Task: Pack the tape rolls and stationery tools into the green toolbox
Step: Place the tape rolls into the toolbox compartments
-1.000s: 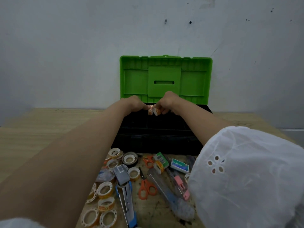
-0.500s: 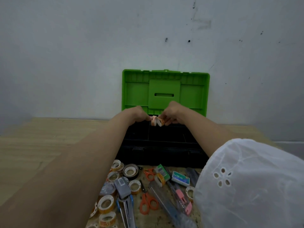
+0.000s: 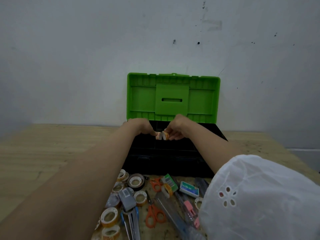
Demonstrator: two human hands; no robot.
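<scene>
Both hands over open toolbox [image 3: 173, 153].
L hand [image 3: 138, 126] pinches tape roll [image 3: 158, 135]; R hand [image 3: 176, 127] pinches second roll [image 3: 165, 135], at 3 o'clock, touching.

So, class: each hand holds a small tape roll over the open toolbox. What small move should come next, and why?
Probably lower and release both. The left hand and right hand pinch small tape rolls just above the toolbox tray, lid open, with more stationery waiting on the table.
</scene>
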